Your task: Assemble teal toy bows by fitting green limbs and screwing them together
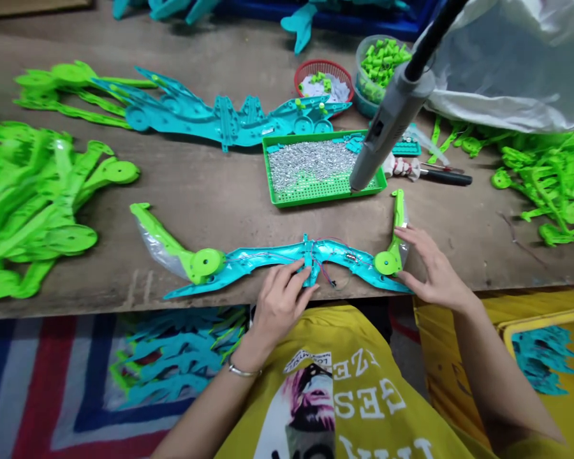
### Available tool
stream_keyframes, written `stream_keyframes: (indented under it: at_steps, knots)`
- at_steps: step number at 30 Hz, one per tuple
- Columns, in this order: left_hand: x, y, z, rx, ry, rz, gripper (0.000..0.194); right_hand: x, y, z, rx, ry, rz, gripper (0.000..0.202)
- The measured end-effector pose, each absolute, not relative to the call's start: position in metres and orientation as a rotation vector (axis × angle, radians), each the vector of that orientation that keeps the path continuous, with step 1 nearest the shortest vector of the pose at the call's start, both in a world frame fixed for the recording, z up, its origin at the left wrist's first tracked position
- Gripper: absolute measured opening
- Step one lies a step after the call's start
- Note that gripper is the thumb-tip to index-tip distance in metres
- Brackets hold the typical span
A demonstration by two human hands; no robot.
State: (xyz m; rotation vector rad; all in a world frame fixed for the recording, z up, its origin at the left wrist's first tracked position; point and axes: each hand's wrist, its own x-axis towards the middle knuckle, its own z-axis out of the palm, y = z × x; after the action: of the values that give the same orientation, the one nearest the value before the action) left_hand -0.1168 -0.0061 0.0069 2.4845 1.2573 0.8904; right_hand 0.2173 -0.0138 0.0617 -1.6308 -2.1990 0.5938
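Turquoise plastic bow frame (pixel 263 256), likely light and stiff, its wires (pixel 325 274) fragile: hold mid-length, where left hand (pixel 280 294) rests, grip unclear; right hand (pixel 431 268), open, touches lime limb (pixel 400 213), three o'clock.

In front of the green tray (pixel 296 202), the bow-shaped piece (pixel 287 252) is showing turquoise with lime-green end pieces (pixel 165 238), while behind that tray a basket (pixel 324 64) is showing red.
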Motion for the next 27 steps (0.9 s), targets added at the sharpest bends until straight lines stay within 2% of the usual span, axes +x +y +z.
stream_keyframes:
  at_steps: [3, 8, 11, 16, 23, 27]
  knots:
    - [-0.112, -0.009, 0.005, 2.479, 1.267, 0.897, 0.033, 0.209, -0.010, 0.064, -1.598, -2.206, 0.497, 0.059]
    - [-0.104, -0.012, 0.001, 2.470, 1.276, 0.910, 0.032, 0.167, -0.013, 0.069, -1.400, -2.202, 0.426, 0.020]
    - [-0.102, -0.013, 0.001, 2.463, 1.289, 0.904, 0.030, 0.137, -0.024, 0.063, -1.341, -2.305, 0.461, 0.012]
    - [-0.102, -0.014, 0.004, 2.455, 1.283, 0.897, 0.029, 0.104, -0.036, 0.044, -1.450, -2.361, 0.269, 0.002]
    - [-0.105, -0.021, 0.004, 2.477, 1.329, 0.879, 0.030, 0.097, -0.042, 0.053, -1.335, -2.173, 0.425, 0.012]
    - [-0.104, -0.026, 0.002, 2.450, 1.362, 0.916, 0.030, 0.096, -0.046, 0.058, -1.299, -2.189, 0.403, 0.022]
